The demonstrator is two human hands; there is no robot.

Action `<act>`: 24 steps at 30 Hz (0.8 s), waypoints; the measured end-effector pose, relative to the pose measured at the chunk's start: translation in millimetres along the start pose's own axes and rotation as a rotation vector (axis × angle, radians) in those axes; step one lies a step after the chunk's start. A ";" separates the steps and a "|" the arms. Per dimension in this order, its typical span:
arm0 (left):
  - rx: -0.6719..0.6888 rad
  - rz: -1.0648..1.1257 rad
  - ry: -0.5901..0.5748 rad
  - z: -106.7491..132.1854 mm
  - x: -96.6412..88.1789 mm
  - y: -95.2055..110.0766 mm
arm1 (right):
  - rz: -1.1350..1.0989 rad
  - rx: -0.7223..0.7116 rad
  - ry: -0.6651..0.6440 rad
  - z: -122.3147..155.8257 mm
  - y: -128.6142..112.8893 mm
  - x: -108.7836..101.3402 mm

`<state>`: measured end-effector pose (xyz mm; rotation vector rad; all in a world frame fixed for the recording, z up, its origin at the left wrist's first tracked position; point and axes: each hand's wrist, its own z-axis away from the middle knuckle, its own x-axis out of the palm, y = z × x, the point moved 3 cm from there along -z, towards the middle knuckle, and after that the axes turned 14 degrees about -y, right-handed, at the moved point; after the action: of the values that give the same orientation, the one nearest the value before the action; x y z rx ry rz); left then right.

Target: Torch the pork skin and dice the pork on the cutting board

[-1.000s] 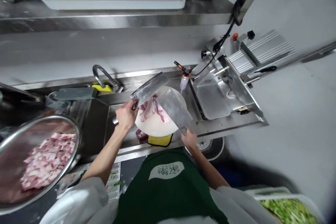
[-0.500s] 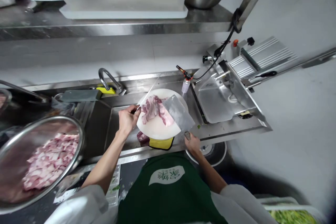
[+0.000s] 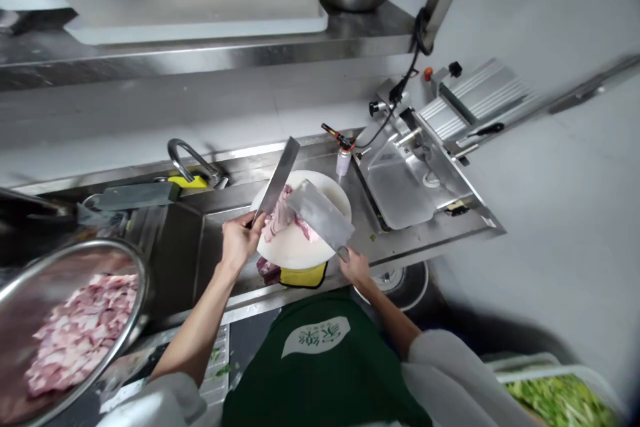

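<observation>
My left hand is closed round the handle of a knife, its blade slanting up and away over the left side of a round white cutting board. A broad cleaver is in my right hand, blade lying across the board's middle. Between and partly under the two blades is a piece of raw pink meat; the cleaver hides some of it. Below the board's near edge show a yellow cloth with dark trim and a dark red meat piece.
A steel bowl of cut meat stands at the left. Behind are a curved tap and a gas torch. To the right sits a meat slicer. A steel shelf overhangs the counter; greens fill a bin lower right.
The knife in my left hand has turned from edge-on to showing its flat side. My right hand's cleaver has shifted slightly left over the meat. The whole view has swung right.
</observation>
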<state>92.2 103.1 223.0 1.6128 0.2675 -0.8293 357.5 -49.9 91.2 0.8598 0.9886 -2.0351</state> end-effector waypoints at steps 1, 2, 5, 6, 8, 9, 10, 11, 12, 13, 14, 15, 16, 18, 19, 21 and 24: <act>0.017 -0.030 -0.003 0.2 -4.6 -2.2 | 0.001 0.023 0.003 3.2 11.9 3.7; 0.032 -0.055 -0.021 -0.2 -6.5 -3.6 | -0.011 0.027 0.030 3.8 15.8 2.7; 0.059 -0.081 -0.136 -3.8 4.0 -1.7 | -0.053 -0.035 0.124 -10.7 -18.1 -21.5; 0.072 -0.081 -0.181 -5.0 11.4 1.2 | -0.059 -0.063 0.140 -19.8 -38.1 -33.5; 0.099 -0.072 -0.249 -6.1 26.2 8.6 | -0.047 -0.166 0.180 -38.1 -75.9 -57.1; 0.108 -0.066 -0.262 -6.0 31.5 11.9 | -0.032 -0.204 0.188 -44.7 -88.1 -65.1; 0.114 -0.062 -0.261 -5.6 34.3 14.4 | -0.015 -0.227 0.189 -47.9 -93.8 -68.8; 0.115 -0.058 -0.247 -4.9 34.2 15.5 | 0.000 -0.223 0.174 -47.3 -92.3 -67.3; 0.110 -0.054 -0.221 -4.2 31.2 14.9 | 0.009 -0.190 0.145 -42.9 -83.6 -60.7; 0.097 -0.052 -0.184 -3.4 25.6 12.5 | 0.014 -0.142 0.112 -35.3 -68.9 -50.4; 0.079 -0.053 -0.144 -2.6 18.3 8.6 | 0.017 -0.085 0.069 -26.0 -50.0 -37.7; 0.059 -0.058 -0.109 -1.8 10.4 3.6 | 0.016 -0.029 0.043 -16.3 -29.3 -25.5; 0.043 -0.071 -0.082 -1.1 3.0 -1.8 | 0.026 0.002 0.030 -7.7 -10.4 -15.2; 0.036 -0.115 -0.071 -0.6 -6.4 -10.6 | 0.034 0.056 0.024 2.1 13.6 -4.5; 0.043 -0.137 -0.088 -1.2 -6.8 -13.2 | 0.021 0.064 0.044 2.6 14.6 -5.4; 0.069 -0.159 -0.146 -3.3 0.7 -13.2 | -0.015 0.024 0.101 -5.0 -6.3 -18.3; 0.111 -0.164 -0.234 -5.7 23.7 -2.3 | -0.023 -0.141 0.171 -29.7 -64.7 -54.9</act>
<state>109.8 102.5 206.0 1.5934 0.1914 -1.1670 341.8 21.2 144.0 0.9619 1.2250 -1.9089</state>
